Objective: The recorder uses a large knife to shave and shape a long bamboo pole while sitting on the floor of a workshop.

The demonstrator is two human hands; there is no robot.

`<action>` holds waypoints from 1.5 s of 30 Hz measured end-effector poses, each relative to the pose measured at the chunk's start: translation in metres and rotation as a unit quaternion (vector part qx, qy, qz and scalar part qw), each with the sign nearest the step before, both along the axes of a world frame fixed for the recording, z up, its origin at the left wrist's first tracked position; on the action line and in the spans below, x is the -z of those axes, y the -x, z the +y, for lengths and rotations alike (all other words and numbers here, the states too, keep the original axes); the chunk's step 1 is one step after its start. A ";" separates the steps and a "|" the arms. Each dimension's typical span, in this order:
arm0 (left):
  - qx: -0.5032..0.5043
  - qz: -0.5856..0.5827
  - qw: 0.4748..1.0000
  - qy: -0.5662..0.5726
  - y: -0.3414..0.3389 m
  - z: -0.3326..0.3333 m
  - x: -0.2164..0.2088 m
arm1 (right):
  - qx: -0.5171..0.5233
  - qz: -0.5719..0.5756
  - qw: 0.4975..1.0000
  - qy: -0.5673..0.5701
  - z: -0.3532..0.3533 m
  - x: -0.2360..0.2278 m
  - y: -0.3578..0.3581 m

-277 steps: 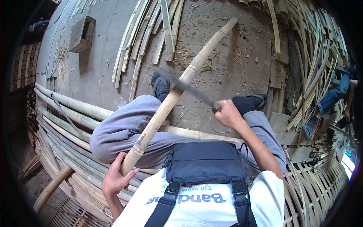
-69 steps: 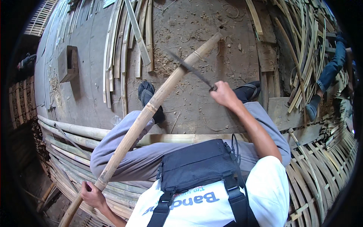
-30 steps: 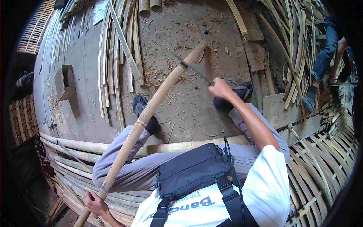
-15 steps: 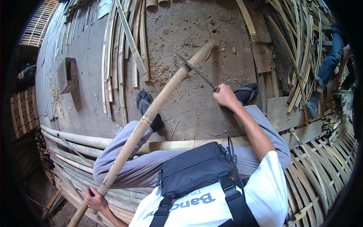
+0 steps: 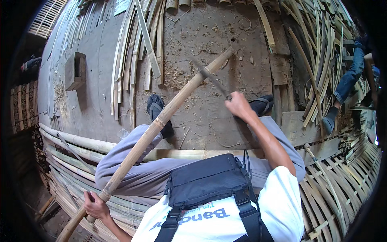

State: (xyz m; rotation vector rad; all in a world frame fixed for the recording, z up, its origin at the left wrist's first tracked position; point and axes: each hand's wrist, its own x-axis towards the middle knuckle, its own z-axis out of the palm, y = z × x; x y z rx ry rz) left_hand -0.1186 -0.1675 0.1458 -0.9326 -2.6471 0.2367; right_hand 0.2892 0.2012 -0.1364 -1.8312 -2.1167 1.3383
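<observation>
Left of the long, round, pale-brown bamboo pole [image 5: 159, 121], a hollow rectangular wooden box [image 5: 75, 71] sits on the grey plank floor [image 5: 201, 131], well apart from it. The left hand [image 5: 96, 205] is curled around the pole's near part. Flat, pale split-bamboo strips [image 5: 131, 60] lie beyond the pole, to its left. The pole slants over a leg in grey trousers [image 5: 133, 161] and passes just beside the dark-shod left foot [image 5: 155, 108]. Near the pole's far end, a dark, narrow-bladed hand tool [image 5: 217, 86], blurred, crosses it; whether its edge bites cannot be told. The right hand [image 5: 238, 105], right of the pole, is closed around the tool's handle.

If the left hand's hold loosened, the round pole could roll on the leg; if the blade skidded off its curved surface, it could swing toward either foot, the left being nearest the pole.

Right of the pole, the floor gives the tool arm some room, scattered with shavings, as far as the dark-shod right foot [image 5: 261, 105]. Farther right, a tangled heap of long bamboo strips [image 5: 318, 76] bounds that side, with a co-worker's blue-trousered leg [image 5: 354, 76] at its edge.
</observation>
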 end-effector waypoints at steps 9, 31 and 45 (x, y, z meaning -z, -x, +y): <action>-0.017 -0.011 1.000 0.001 0.003 0.004 0.000 | 0.073 0.024 0.997 0.006 -0.013 0.011 -0.003; -0.030 -0.039 0.999 0.013 -0.011 0.022 -0.009 | 0.135 0.064 0.989 0.008 -0.039 0.037 0.007; -0.013 -0.008 0.999 -0.031 0.011 -0.008 -0.001 | 0.046 0.028 0.992 0.117 -0.012 -0.007 0.020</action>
